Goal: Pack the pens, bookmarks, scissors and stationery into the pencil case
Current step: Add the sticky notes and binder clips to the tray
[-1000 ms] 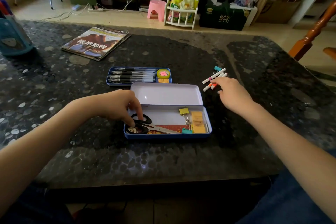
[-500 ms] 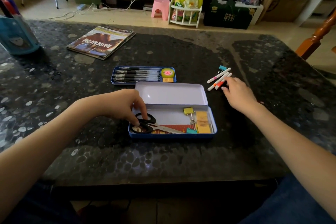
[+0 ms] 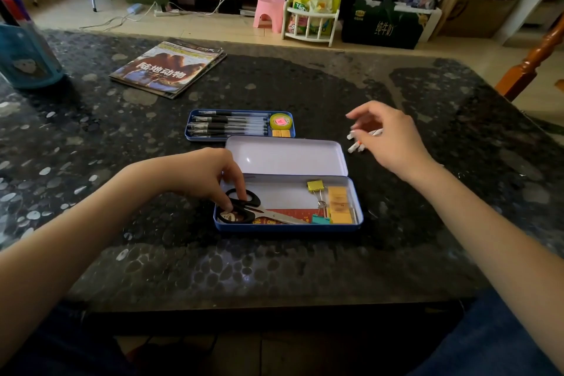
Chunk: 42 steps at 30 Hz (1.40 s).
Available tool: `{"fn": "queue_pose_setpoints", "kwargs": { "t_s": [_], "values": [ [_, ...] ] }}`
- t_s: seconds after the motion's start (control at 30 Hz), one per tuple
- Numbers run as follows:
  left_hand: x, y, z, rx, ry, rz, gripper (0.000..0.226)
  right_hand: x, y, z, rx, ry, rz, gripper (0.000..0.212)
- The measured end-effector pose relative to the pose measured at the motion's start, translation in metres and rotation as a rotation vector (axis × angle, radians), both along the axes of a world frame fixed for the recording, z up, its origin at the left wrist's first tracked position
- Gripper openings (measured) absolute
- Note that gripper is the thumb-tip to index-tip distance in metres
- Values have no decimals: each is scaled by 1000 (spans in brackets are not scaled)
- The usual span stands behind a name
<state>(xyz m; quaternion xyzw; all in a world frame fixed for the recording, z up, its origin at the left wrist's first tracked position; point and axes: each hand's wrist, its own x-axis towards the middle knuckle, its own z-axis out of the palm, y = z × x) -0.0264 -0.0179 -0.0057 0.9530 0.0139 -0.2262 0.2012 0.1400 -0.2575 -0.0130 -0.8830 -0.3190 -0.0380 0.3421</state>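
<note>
Looking down from the head view: open blue pencil case sits on the dark counter. Scissors, binder clips and yellow sticky notes lie inside. Left hand has its fingers pressed on the scissors' black handles. Right hand hovers over the white markers, fingers spread loosely; grip on any marker cannot be told. Separate tray just behind holds black pens.

The surface is showing black with pale pebble speckles; the pencil case is showing blue (white inside); the scissors are showing black handles; the clips are glowing yellow.
</note>
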Motion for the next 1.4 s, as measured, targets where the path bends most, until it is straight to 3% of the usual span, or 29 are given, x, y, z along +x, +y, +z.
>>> {"fn": "queue_pose_setpoints", "kwargs": {
  "t_s": [0.13,0.43,0.67,0.83,1.03,1.4],
  "values": [
    [0,-1,1,9,-1,-7,24,-36,11,3,-136,209,245,28],
    [1,2,-1,11,-5,-4,25,-38,13,-4,-103,515,191,24],
    [1,2,-2,8,-9,-6,25,-41,16,2,-73,619,138,22],
    [2,2,-2,10,-6,-11,26,-42,19,3,-128,639,107,8],
    [2,3,-2,14,-4,-12,26,-41,16,5,-270,734,36,12],
    [2,2,-2,14,-5,-9,25,-48,22,1,-454,603,-11,7]
  ]
}}
